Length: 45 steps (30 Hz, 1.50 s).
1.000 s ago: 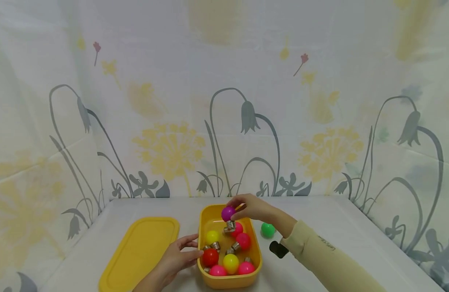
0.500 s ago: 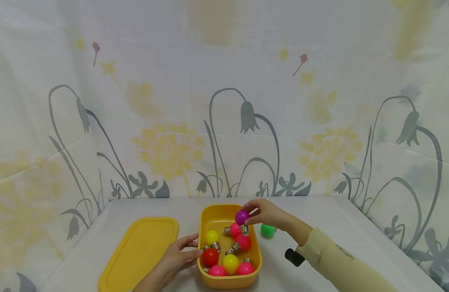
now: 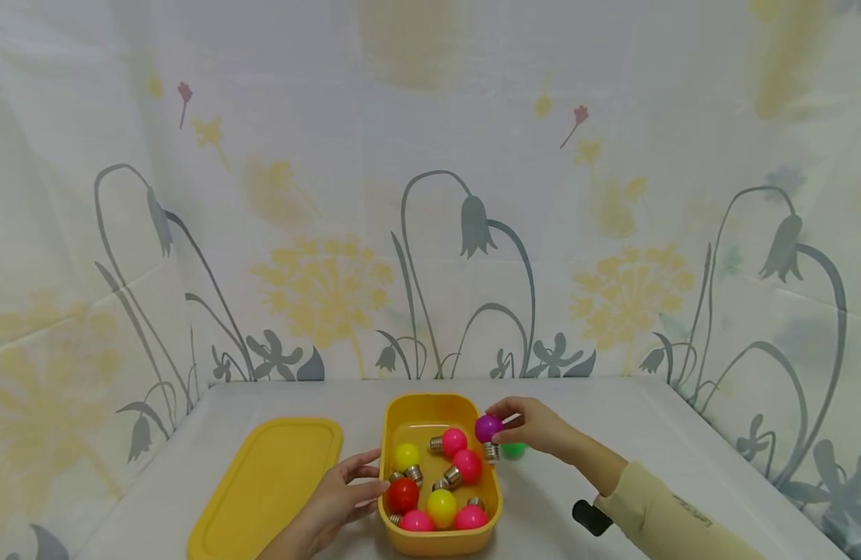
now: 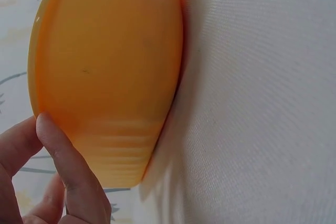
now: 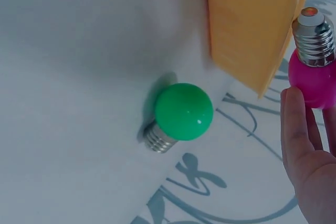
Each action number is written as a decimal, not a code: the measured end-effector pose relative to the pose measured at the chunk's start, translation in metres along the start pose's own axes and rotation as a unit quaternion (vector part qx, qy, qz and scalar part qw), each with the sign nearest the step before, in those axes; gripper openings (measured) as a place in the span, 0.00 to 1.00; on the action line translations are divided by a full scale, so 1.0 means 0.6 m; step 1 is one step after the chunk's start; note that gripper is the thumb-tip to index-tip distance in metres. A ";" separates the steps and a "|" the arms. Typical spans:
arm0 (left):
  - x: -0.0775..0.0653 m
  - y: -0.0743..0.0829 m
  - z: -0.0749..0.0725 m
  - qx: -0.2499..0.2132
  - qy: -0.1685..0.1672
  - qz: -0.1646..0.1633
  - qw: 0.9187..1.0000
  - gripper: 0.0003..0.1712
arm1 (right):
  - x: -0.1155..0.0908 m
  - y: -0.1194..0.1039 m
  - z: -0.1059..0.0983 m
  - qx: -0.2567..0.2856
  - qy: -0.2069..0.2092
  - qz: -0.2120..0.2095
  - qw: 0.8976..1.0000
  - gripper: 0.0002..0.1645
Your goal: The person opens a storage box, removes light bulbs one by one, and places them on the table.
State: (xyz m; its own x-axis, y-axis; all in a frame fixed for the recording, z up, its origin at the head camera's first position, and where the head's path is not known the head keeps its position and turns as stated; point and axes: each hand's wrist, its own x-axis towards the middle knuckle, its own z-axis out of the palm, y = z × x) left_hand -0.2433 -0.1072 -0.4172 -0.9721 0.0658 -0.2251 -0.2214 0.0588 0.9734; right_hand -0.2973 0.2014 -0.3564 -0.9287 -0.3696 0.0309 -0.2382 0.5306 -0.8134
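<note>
My right hand (image 3: pixel 538 432) pinches a purple light bulb (image 3: pixel 488 428) by its globe, its metal screw base pointing down, at the right rim of a yellow plastic box (image 3: pixel 440 544). In the right wrist view the bulb (image 5: pixel 313 85) shows beside the box wall, base up in that view. My left hand (image 3: pixel 337 498) touches the left side of the box; in the left wrist view a fingertip lies right at the rim. Inside the box lie several bulbs: pink ones (image 3: pixel 467 465), yellow ones (image 3: pixel 442 507) and a red one (image 3: pixel 404 494).
A green light bulb (image 5: pixel 184 111) lies on the white table right of the box, partly hidden behind my right hand's bulb in the head view. A yellow lid (image 3: pixel 269 482) lies flat on the left. Behind the table hangs a flower-patterned cloth (image 3: pixel 430 233).
My right hand has carried the purple bulb rightward, from above the box's inside to its right rim, partly covering the green bulb. My left hand has stayed at the box.
</note>
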 end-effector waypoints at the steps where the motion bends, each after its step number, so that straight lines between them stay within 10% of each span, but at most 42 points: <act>1: -0.001 0.001 0.000 -0.001 0.001 0.000 1.000 0.37 | -0.002 0.003 -0.003 -0.002 0.005 0.002 1.000 0.25; 45: 0.003 -0.004 0.004 -0.006 0.009 -0.001 1.000 0.36 | -0.036 0.121 -0.064 0.006 0.095 0.032 0.995 0.26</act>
State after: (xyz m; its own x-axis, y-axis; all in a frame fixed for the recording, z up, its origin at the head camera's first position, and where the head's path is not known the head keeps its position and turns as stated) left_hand -0.2442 -0.1050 -0.4199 -0.9729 0.0473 -0.2264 -0.2242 0.0461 0.9734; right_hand -0.3057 0.2770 -0.3942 -0.9790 -0.1841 0.0871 -0.1746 0.5387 -0.8242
